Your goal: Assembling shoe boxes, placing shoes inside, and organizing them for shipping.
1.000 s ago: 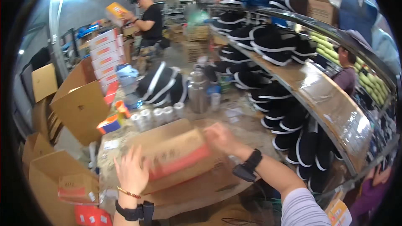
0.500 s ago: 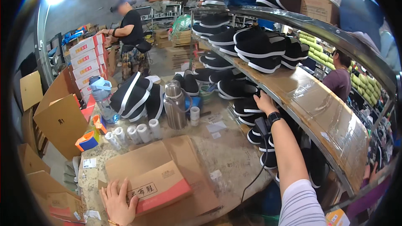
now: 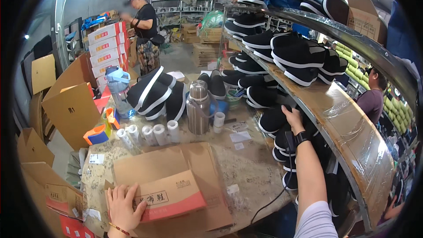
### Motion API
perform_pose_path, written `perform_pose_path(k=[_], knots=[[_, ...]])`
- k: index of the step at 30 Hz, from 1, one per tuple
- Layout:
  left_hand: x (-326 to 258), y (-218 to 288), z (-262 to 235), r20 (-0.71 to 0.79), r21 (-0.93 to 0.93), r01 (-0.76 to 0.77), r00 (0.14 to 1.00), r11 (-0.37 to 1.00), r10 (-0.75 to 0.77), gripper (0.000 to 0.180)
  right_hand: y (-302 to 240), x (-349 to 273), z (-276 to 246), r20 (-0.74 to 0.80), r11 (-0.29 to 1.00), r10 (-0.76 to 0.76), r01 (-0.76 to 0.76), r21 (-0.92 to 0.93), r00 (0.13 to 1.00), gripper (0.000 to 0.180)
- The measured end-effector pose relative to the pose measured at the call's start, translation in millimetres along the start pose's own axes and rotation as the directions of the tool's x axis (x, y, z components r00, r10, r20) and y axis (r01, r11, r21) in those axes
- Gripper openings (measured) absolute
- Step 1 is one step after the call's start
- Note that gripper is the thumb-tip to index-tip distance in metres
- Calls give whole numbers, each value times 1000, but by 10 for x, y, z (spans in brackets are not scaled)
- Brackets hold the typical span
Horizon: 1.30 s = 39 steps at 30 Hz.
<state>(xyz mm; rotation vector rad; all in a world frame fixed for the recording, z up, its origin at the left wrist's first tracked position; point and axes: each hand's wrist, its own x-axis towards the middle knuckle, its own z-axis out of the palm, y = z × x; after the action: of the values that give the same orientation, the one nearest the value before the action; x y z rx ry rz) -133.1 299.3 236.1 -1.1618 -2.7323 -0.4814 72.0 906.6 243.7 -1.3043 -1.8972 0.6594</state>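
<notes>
R hand [image 3: 292,117] closing on black slip-on shoe [image 3: 272,119], centre-right (grip unclear); L hand [image 3: 122,203] flat, fingers apart, on red-and-tan cardboard shoebox [image 3: 169,196]: grab the heel firmly, keep box pinned.

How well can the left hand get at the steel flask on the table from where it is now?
Probably yes, with a long stretch. The left hand rests on the cardboard box; the steel flask stands upright beyond it, and only low paper rolls stand off to one side.

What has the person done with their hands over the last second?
The right hand let go of the shoe box and reached out to the black shoes under the shelf. The left hand stayed on the box.
</notes>
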Motion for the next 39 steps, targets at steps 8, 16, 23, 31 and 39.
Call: perform_pose_path(k=[8, 16, 23, 31, 39], knots=[[45, -4, -59, -24, -165, -33, 999, 986, 29, 46, -412, -1731, -273, 672, 155, -246, -656, 739, 699, 25], [-436, 29, 304, -429, 118, -194, 874, 974, 226, 35, -1008, -3404, 40, 532, -198, -495, -685, 701, 687, 27], [-490, 614, 208, -107, -741, -142, 990, 656, 94, 35, -1470, -3945, 152, 472, -133, -476, -591, 795, 742, 29], [-212, 377, -496, -638, -485, -485, 765, 727, 85, 47, -1184, -3916, 457, 561, -166, -477, -697, 698, 676, 27], [-322, -165, 137, -420, -106, -533, 790, 840, 448, 32, -1727, -3955, 690, 415, 115, -359, -402, 908, 836, 27]])
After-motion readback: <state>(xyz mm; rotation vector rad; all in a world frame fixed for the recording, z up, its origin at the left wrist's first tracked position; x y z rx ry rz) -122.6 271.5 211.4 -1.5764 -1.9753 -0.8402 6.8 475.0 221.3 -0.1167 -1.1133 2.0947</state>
